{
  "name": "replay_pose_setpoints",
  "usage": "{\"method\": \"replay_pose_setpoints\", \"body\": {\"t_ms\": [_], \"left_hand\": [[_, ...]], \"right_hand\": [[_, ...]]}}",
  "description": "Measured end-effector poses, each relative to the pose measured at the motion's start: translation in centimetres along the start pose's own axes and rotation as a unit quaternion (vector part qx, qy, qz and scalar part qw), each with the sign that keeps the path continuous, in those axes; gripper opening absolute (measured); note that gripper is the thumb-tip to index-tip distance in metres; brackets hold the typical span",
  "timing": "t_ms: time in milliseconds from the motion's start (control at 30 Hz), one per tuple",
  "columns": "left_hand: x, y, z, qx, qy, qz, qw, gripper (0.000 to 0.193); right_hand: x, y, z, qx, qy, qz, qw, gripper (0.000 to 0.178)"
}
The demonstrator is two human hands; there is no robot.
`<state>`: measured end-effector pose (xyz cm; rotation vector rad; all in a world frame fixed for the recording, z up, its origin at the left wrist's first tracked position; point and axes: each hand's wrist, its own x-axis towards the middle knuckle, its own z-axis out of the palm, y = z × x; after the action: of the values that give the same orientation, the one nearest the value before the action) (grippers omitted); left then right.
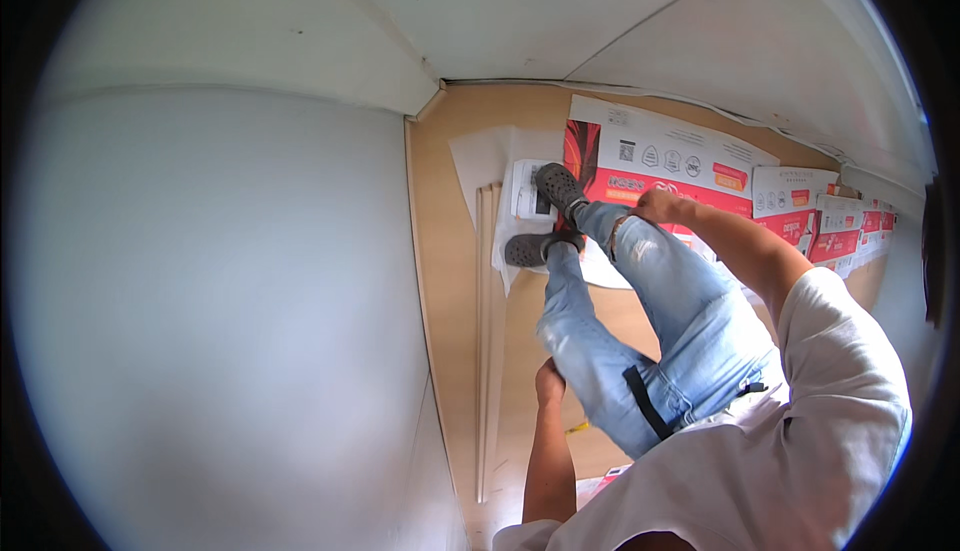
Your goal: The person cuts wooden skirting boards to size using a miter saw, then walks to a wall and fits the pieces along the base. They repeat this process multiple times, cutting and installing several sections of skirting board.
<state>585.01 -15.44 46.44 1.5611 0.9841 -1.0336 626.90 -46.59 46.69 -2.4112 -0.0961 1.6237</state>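
My right hand (657,207) is at the light blue jeans (690,301) on my right leg, below the knee. Its fingers are closed on the cloth. Beside my left thigh is my left hand (550,383), curled closed against the edge of the jeans. What its fingers hold, if anything, is hidden. A black strap (648,403) hangs across the jeans near my waist. My feet wear dark grey clogs with holes, one clog (560,187) above the other clog (527,250) in the picture.
Long pale strips (488,341) lie along the tan floor (445,281) to the left. Red and white printed cardboard (660,156) covers the floor ahead and right. White sheets (480,156) lie under the clogs. A pale wall panel (220,301) rises close on the left.
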Motion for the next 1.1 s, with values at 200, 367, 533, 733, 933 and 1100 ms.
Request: {"method": "replay_pose_setpoints", "body": {"t_ms": [200, 367, 533, 733, 933, 1100], "left_hand": [[-13.5, 0.8, 0.7, -0.216, 0.081, 0.027, 0.973, 0.025], [-19.6, -6.1, 8.6, -0.217, 0.115, 0.022, 0.969, 0.022], [-27.2, -10.3, 22.5, -0.314, 0.087, -0.053, 0.944, 0.024], [-35.0, -9.8, 29.5, -0.142, 0.251, -0.021, 0.957, 0.028], [-36.4, -7.0, 26.4, -0.205, 0.291, 0.062, 0.932, 0.03], [-43.1, 2.5, 19.6, -0.126, 0.337, 0.23, 0.904, 0.035]], "right_hand": [[-16.5, 2.7, 0.5, -0.001, -0.018, -0.027, 0.999, 0.046], [-22.9, 3.6, 2.2, -0.056, 0.054, -0.113, 0.99, 0.042], [-27.2, 9.4, 4.2, 0.001, 0.126, -0.117, 0.985, 0.038], [-35.8, 20.0, 3.0, -0.003, 0.07, -0.011, 0.997, 0.039], [-40.5, 30.8, 2.7, 0.093, 0.194, -0.044, 0.976, 0.042], [-43.8, 33.8, 5.3, 0.223, 0.28, -0.077, 0.93, 0.047]]}}
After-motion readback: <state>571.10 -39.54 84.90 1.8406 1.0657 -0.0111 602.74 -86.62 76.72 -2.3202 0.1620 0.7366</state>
